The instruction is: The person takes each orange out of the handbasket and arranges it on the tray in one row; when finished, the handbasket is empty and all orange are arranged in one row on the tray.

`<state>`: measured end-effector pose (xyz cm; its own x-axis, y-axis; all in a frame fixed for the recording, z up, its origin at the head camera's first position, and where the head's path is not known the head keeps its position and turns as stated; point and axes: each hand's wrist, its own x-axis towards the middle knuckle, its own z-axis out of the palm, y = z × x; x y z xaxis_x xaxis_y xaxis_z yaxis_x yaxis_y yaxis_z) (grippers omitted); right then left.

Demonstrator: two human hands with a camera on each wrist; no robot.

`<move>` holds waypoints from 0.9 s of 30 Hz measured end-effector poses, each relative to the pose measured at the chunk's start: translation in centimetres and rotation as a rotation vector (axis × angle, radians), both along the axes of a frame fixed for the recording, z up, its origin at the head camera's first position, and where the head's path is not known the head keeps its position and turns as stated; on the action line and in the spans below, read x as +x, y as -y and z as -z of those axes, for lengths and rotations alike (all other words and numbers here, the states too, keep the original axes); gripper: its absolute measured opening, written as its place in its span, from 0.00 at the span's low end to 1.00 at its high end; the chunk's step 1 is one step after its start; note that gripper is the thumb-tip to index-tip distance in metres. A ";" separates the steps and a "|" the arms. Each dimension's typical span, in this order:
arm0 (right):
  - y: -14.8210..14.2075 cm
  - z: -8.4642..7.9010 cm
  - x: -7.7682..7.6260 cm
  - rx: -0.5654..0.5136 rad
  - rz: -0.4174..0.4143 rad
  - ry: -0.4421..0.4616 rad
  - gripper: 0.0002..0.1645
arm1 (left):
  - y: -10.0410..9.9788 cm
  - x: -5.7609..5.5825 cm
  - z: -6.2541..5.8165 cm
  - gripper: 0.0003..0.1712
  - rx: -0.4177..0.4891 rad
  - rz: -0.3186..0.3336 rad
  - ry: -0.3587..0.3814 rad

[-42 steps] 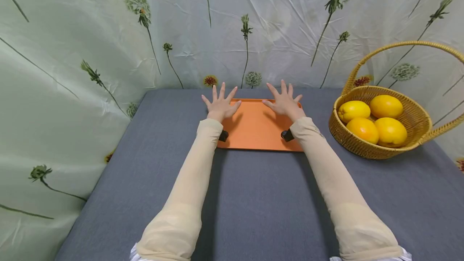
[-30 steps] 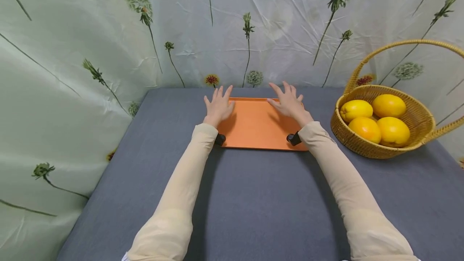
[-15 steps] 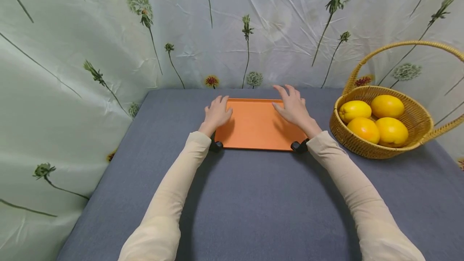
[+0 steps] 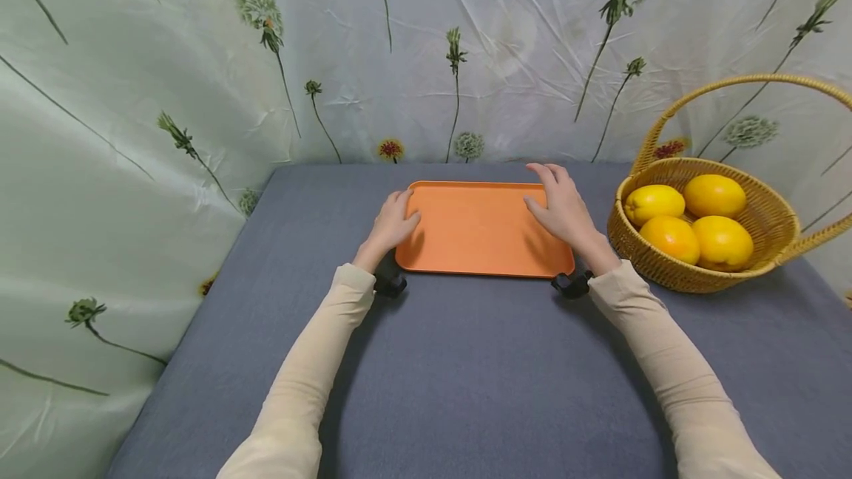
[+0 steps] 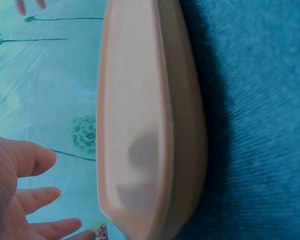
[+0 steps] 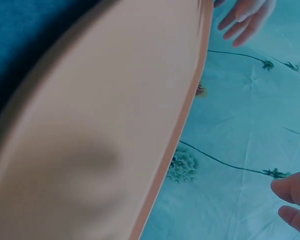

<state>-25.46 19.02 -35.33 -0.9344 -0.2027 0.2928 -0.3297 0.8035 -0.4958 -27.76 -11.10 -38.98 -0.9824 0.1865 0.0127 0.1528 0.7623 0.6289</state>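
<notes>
An orange rectangular tray (image 4: 475, 231) lies flat on the grey-blue cloth, bare on top. Over its left edge hovers my left hand (image 4: 394, 224), fingers loosely bent and thumb apart. My right hand (image 4: 562, 209) is above the far right corner, its fingers spread and slightly curved. Shadows of both hands fall on the tray. In the left wrist view a gap separates the left fingertips (image 5: 50, 157) from the tray's rim (image 5: 102, 150). The right wrist view likewise has the right thumb and finger (image 6: 292, 195) apart from the rim, holding nothing.
A wicker basket (image 4: 635, 257) with a tall handle stands right of the tray, holding several yellow fruits (image 4: 722, 241). Behind the table (image 4: 479, 375) hangs a flower-patterned curtain (image 4: 359, 80). Black wrist cameras (image 4: 390, 285) sit under both wrists.
Both hands have drawn back toward me and moved apart, the left toward the tray's left edge, the right toward its right edge. Their spread fingers have relaxed. Tray and basket stay put.
</notes>
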 end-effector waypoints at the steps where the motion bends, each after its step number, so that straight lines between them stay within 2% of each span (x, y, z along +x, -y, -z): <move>1: -0.2 0.0 0.2 -0.006 -0.002 -0.007 0.33 | 0.1 0.1 0.1 0.32 0.013 0.009 -0.004; 8: -2.1 -0.3 1.8 -0.023 -0.007 -0.066 0.32 | 1.2 1.1 0.3 0.33 0.103 0.058 0.004; 21: -5.3 -1.2 3.6 0.010 -0.009 -0.064 0.32 | 2.7 1.9 1.9 0.34 0.151 0.093 0.017; 27: -7.4 -1.6 4.9 0.008 0.006 -0.014 0.33 | 3.7 2.0 2.8 0.33 0.115 0.159 0.007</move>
